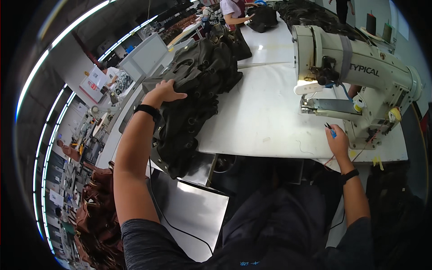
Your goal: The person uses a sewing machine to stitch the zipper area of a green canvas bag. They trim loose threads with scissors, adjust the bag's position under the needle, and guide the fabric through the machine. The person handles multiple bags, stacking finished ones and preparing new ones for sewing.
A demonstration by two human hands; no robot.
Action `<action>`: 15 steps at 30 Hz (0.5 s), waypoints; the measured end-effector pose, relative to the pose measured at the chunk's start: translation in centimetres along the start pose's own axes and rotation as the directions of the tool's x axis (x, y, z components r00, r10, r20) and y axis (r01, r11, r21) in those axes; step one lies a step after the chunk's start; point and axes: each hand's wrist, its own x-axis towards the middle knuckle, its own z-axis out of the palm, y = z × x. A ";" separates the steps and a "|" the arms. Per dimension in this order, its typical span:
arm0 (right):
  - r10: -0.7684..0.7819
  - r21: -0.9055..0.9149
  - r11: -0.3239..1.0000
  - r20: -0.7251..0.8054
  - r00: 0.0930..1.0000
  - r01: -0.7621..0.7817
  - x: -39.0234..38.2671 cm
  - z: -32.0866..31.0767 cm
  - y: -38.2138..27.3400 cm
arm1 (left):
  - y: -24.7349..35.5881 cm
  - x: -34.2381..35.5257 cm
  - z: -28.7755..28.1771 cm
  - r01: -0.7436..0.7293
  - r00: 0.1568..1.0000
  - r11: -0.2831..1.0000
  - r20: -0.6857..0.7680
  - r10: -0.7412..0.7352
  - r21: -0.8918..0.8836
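Observation:
At the left, my left hand point(165, 92) rests on a pile of dark olive bags point(198, 76), its thumb stretched out away from the fingers. The bags have small metal eyelets and hang partly over the table's front edge. My right hand point(338, 140) is closed around small thread snips point(332, 131) with a blue handle and dark tips, at the front right of the white table point(256, 112). Just beyond that hand stands a cream sewing machine point(360, 76) with a free arm point(333, 105) reaching left.
Thread cones point(370, 23) stand behind the machine. A co-worker point(233, 11) handles a dark bag point(262, 19) at the table's far end. Brown bags point(96, 216) are heaped low on the left. A metal panel point(198, 207) and a black cable lie below the table edge.

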 end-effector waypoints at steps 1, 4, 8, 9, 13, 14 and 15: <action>0.000 0.001 1.000 -0.002 1.000 0.000 -0.1 0.0 0.0 | 0.0 0.6 0.3 -0.034 0.999 0.999 0.000 0.034 -0.035; -0.008 0.022 1.000 -0.039 0.999 0.009 -0.2 0.0 0.2 | -1.8 2.5 -0.8 -0.096 0.993 0.992 -0.079 0.090 -0.081; 0.008 0.058 0.998 -0.071 0.997 -0.004 -0.2 -0.1 0.3 | -6.4 2.6 -5.7 -0.021 0.796 0.992 -0.602 -0.060 -0.127; -0.008 0.063 0.998 -0.097 0.995 0.014 -0.2 0.0 0.3 | -7.1 2.4 -7.5 -0.059 0.673 0.979 -0.732 -0.106 -0.196; 0.029 0.094 0.995 -0.068 0.997 -0.023 -0.2 -0.1 0.3 | -8.1 0.7 -14.4 0.005 0.452 0.992 -0.885 -0.111 -0.122; 0.017 0.089 0.996 -0.082 0.996 -0.010 -0.2 -0.1 0.4 | -8.3 0.6 -16.1 -0.106 0.479 0.985 -0.875 -0.069 -0.136; 0.002 0.074 0.997 -0.090 0.996 0.005 -0.2 -0.1 0.4 | -8.7 0.5 -17.3 -0.194 0.504 0.970 -0.863 -0.028 -0.145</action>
